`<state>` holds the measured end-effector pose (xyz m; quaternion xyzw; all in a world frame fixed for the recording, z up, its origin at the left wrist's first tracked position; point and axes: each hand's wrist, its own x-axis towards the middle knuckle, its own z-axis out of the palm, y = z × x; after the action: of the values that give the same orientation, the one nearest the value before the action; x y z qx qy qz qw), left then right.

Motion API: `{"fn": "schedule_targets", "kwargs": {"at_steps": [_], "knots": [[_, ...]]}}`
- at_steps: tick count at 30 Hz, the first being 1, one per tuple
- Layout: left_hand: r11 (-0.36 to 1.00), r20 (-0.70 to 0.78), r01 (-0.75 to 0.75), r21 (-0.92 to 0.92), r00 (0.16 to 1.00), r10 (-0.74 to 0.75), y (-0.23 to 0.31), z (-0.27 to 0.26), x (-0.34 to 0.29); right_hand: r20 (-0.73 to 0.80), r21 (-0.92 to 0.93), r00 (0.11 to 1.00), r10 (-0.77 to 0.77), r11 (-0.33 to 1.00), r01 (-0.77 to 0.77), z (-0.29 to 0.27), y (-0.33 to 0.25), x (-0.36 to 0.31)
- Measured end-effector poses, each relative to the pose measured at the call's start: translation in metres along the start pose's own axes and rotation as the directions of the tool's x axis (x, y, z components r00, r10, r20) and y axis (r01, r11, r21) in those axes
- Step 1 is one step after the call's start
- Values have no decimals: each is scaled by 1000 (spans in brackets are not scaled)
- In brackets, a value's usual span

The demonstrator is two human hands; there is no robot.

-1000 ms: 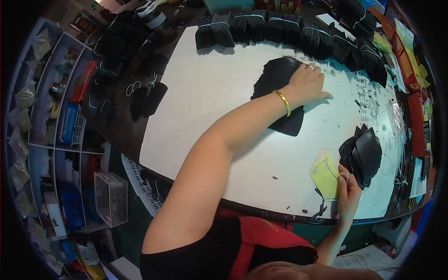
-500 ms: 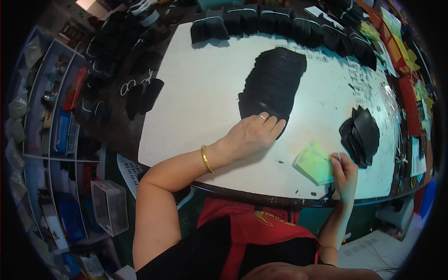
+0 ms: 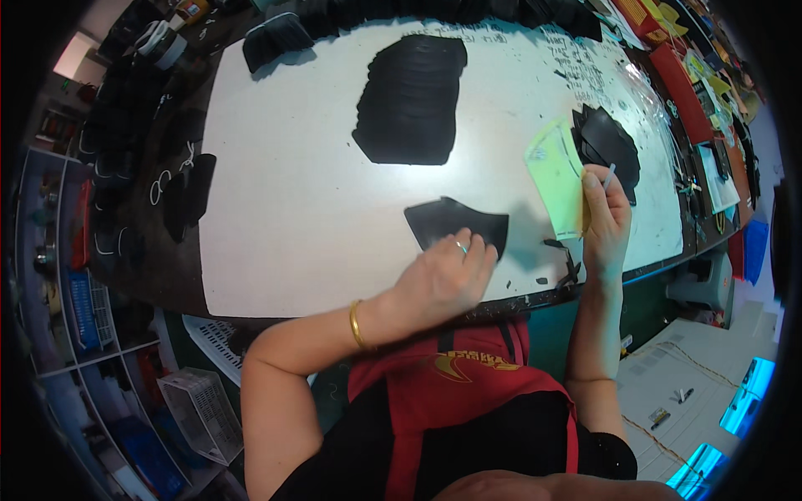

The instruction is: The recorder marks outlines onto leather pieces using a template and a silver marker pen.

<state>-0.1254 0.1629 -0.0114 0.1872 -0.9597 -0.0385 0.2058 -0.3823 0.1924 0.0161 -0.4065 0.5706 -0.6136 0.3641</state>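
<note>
A single black, leather-like piece [image 3: 455,224] lies near the front edge of the white board. Bent over its lower edge are the fingers of my left hand [image 3: 451,271], which grips the piece there. My right hand [image 3: 607,209] is closed on a light green card template [image 3: 555,179] with curved edges, held up above the board. A thin pale pen-like stick [image 3: 609,176] also pokes out of that hand. Farther back, overlapping black pieces [image 3: 413,100] form a fanned row. Behind the template and my right hand sits a loose black pile [image 3: 614,146], partly hidden.
The white board [image 3: 284,192] has handwriting at its far right. Bundled black pieces [image 3: 276,37] line its far edge. Small black scraps [image 3: 570,265] lie near the front. Left are scissors [image 3: 159,188] and shelves [image 3: 67,317]; red boxes [image 3: 681,92] stand at right.
My left hand has drawn one black piece off the fanned row toward the front edge. My right hand has lifted the green template off the board. The whole view has shifted.
</note>
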Motion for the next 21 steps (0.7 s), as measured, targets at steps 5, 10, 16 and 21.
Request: {"fn": "schedule_targets", "kwargs": {"at_steps": [5, 10, 16, 21], "knots": [[942, -245, -1, -334, 966, -86, 18, -5, -11, 41, -71, 999, 2, 998, 1, 9, 3, -9], [662, -198, 244, -709, 832, -518, 21, -23, 7, 378, -141, 881, -285, 923, 359, 49, -5, -27], [976, -201, 207, 66, 961, -190, 1, -36, 0, 667, -58, 650, 365, 895, -443, 46, -31, -10], [987, -228, 143, 78, 966, -122, 5, -35, -33, 484, -426, 839, 247, 904, -20, 10, -6, 3]]}}
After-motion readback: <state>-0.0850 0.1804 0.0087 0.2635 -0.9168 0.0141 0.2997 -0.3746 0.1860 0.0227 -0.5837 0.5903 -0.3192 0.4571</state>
